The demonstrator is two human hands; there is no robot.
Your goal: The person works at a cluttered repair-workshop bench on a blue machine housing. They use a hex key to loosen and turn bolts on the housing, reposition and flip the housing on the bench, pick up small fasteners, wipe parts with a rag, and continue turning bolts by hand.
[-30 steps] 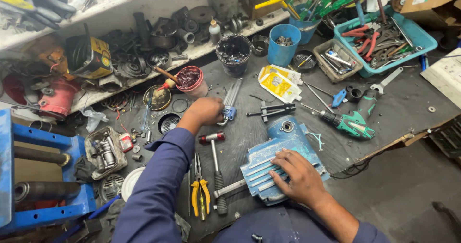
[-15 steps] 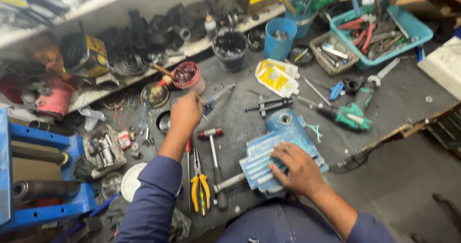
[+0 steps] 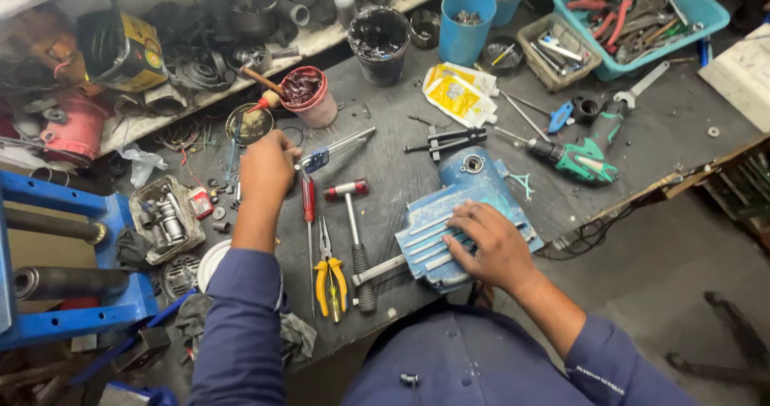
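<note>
The left hand (image 3: pixel 269 165) is curled shut around the handle end of a small tool (image 3: pixel 329 154) with a blue grip and shiny metal prongs. The prongs stick out toward 2 o'clock and lie low over the dark counter (image 3: pixel 393 173). Just below this hand, at 5 o'clock, lies a red screwdriver (image 3: pixel 309 221). Next to that is a hammer (image 3: pixel 355 237) with a red and white head and a black grip. At 6 o'clock from the screwdriver sit yellow pliers (image 3: pixel 330 282). At 12 o'clock from the left hand stands a pink cup (image 3: pixel 309 95) full of dark grease, with a round tin lid (image 3: pixel 247 123) close beside it.

The right hand (image 3: pixel 489 241) lies flat and open on top of a blue motor housing (image 3: pixel 457 213) with ribs. It presses down and grips nothing. The housing sits near the front edge of the counter, right in front of the person.

At 12 o'clock from the housing lies a black puller tool (image 3: pixel 445 141), and past it a yellow pouch (image 3: pixel 459 95). At 2 o'clock lies a green power drill (image 3: pixel 581 153). Farther back stand a black pot (image 3: pixel 378 43) and a blue cup (image 3: pixel 468 22). A teal tray (image 3: pixel 642 21) of tools is at the far right. At 9 o'clock from the left hand sits a small box (image 3: pixel 164 217) of metal parts, and beyond it a blue frame (image 3: pixel 72 253).
</note>
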